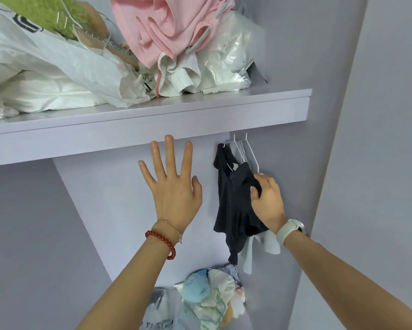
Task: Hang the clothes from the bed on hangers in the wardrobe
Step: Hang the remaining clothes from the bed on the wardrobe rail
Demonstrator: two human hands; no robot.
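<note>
The left hand [170,184] is spread flat, fingers straight, holding nothing, just under the shelf [152,120]. To its right, the dark top [233,201] hangs from white hangers [244,151] (hooks crowded together), and the right hand's [268,202] grip is closed on its fabric. A downward tug could unhook a hanger or slip the top off.

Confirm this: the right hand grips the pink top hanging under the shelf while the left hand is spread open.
Wrong colour. The head view shows the right hand gripping a black top hanging under the shelf; the pink top lies on it. The left hand is spread open.
</note>
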